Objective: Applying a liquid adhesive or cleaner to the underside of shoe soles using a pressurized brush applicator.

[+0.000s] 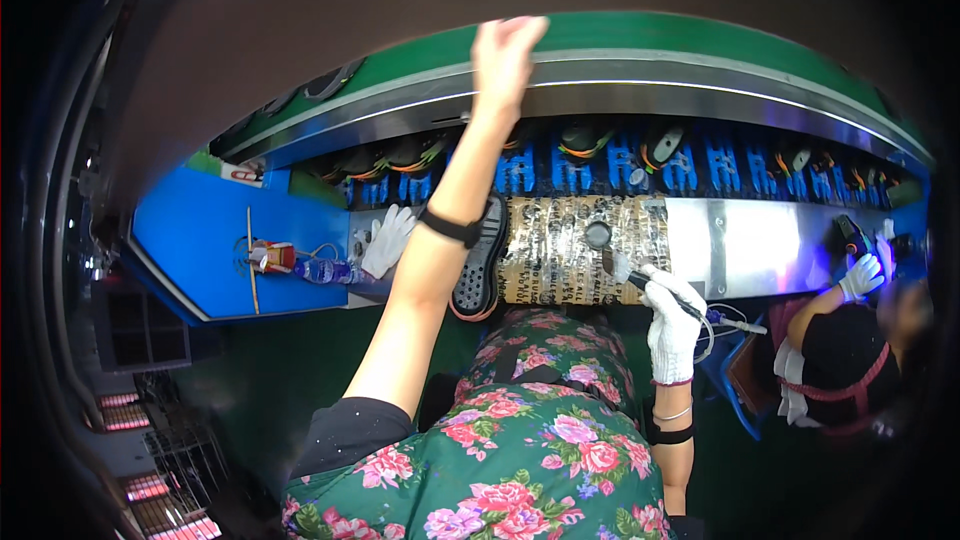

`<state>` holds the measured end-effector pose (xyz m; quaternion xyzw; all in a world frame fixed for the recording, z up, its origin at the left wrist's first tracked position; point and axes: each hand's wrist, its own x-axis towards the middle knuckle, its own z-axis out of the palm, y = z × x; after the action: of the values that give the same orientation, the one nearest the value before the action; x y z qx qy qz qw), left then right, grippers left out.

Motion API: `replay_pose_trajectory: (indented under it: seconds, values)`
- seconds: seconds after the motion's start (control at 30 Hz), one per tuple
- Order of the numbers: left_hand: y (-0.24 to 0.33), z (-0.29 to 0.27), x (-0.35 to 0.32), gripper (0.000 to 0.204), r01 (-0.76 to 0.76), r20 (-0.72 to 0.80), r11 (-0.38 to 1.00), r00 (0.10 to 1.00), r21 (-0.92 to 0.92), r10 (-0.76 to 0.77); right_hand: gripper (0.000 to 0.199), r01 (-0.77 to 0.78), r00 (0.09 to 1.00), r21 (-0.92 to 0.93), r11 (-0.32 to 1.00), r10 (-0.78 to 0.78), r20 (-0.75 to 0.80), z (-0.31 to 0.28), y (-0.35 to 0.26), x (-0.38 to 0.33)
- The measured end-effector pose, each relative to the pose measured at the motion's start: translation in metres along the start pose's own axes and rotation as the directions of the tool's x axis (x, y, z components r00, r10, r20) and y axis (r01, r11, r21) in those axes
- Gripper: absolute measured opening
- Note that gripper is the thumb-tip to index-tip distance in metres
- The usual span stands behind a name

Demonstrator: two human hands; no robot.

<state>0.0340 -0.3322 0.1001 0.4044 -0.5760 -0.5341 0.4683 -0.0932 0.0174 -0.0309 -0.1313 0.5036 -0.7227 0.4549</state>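
Observation:
My bare left hand (pixel 507 60) reaches far forward over the green conveyor belt (pixel 620 33). Motion smears its fingers, and their tips are partly hidden at the dark upper edge, so I cannot make out their pose. My right hand (pixel 672 325), in a white knit glove, is closed round the dark handle of a brush (pixel 636 280). Its pale bristles touch or hover just over a worktop covering of taped cardboard (pixel 550 275). Left of the cardboard, partly behind my left forearm, lies a dark grey shoe sole (pixel 482 260) with a pinkish tip.
A small round dark piece (pixel 598 233) sits on the cardboard. Behind runs a row of blue racks (pixel 572 172) with shoe parts. A white glove (pixel 388 240) and a plastic bottle (pixel 325 271) lie left. At right, a gloved co-worker (pixel 835 350) handles a dark shoe (pixel 850 237).

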Motion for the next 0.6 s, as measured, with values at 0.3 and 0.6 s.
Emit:
replay_pose_trajectory:
  seconds: [0.3,0.6]
  values:
    - [-0.040,0.165,0.103,0.087,-0.474,0.311,0.450,0.867,0.757,0.390,0.021,0.078,0.980,0.103,0.992,-0.057,-0.189,-0.041,0.004,-0.022]
    - [-0.004,0.066,0.007,0.052,-0.016,0.041,0.956,0.999,-0.294,0.029,0.019,0.077,0.965,0.110,0.991,-0.046,-0.259,-0.064,-0.011,-0.032]
